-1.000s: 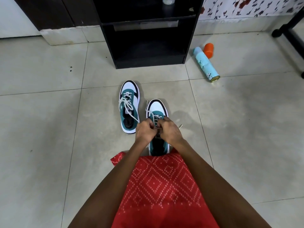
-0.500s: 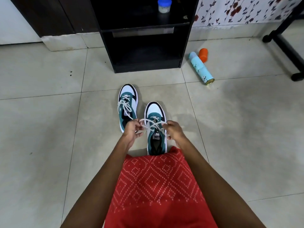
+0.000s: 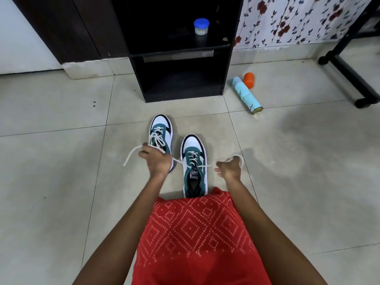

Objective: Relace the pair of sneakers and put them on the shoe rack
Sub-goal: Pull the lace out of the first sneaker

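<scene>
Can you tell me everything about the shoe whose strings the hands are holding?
The nearer sneaker is teal with a white toe, black trim and a white sole edge. It stands upright on the tiled floor, toe toward the black rack, heel hidden by red cloth. Its white lace crisscrosses the front; the left hand and right hand each grip one end, pulled out sideways.

1. Pale grey floor tiles [image 3: 61, 182] with thin grout lines, softly lit.
2. A black open shoe rack [image 3: 181, 97] stands at the back.
3. To its right, wallpaper [image 3: 298, 17] with red flowers and dark vines.
4. To its left, a dark wooden panel [image 3: 72, 27], then a white surface [image 3: 20, 38].
5. A black frame leg [image 3: 349, 75] at far right.
</scene>
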